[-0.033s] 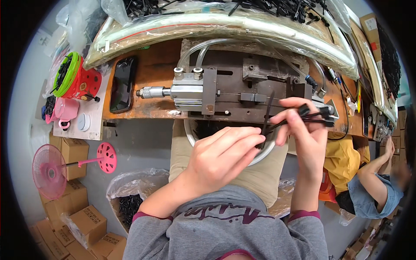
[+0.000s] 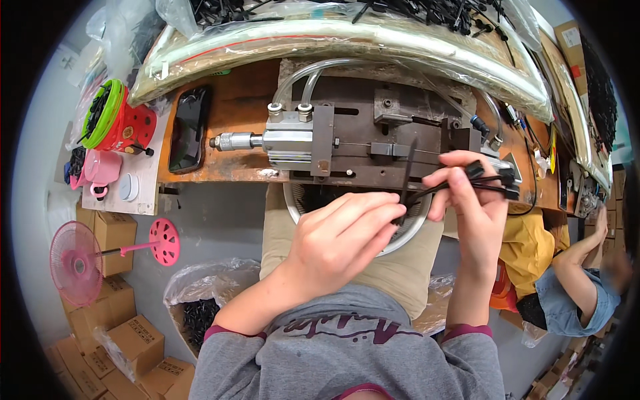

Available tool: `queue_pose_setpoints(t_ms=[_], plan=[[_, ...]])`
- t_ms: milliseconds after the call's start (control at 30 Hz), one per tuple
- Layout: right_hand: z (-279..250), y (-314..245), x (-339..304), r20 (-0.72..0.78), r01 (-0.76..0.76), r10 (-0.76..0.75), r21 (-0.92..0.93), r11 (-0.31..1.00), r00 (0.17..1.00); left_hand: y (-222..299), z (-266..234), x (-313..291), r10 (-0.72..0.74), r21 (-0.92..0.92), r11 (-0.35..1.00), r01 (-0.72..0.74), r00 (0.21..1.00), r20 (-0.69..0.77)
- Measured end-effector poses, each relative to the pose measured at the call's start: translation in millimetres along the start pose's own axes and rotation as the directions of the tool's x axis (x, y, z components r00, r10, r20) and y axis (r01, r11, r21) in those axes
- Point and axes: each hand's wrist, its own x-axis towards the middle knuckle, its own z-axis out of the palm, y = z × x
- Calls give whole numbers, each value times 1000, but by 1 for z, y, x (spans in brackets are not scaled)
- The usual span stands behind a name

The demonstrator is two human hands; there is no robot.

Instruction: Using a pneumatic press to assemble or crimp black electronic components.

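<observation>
Above my lap, my left hand [image 2: 343, 237] is closed in a pinch on a thin black strip [image 2: 410, 163] that stands nearly upright from the fingertips. My right hand [image 2: 470, 210] grips several black cable-like pieces [image 2: 497, 183] with blocky ends, which stick out to the right. Their other ends run toward the left fingertips; whether they touch the strip, I cannot tell. Under both hands a white-rimmed basin [image 2: 415, 233] rests on my lap with dark contents. Just beyond stands a metal clamping fixture [image 2: 290, 143] with a cylinder and a small central block [image 2: 389, 150].
A phone [image 2: 190, 130] lies left on the bench, near a red bucket [image 2: 137, 123] and a pink cup [image 2: 102, 168]. Black pieces [image 2: 433, 17] heap on a plastic-edged tray behind. A pink fan [image 2: 77, 263] and cartons [image 2: 133, 343] stand left. Another person [image 2: 573, 287] sits right.
My right hand has shifted slightly right and down with the black cable-like pieces. My left hand and the upright strip have moved a little left.
</observation>
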Motion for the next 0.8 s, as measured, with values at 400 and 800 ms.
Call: queue_pose_setpoints(t_ms=[400, 800], plan=[[1, 14, -23, -73, 184, -190, -78, 980, 979, -1, 1, -2, -248, -131, 958, 256, 966, 74], [12, 45, -16, 222, 682, -701, -548, 485, 677, 4, -15, -8, -475, -623, 558, 548, 827, 302]])
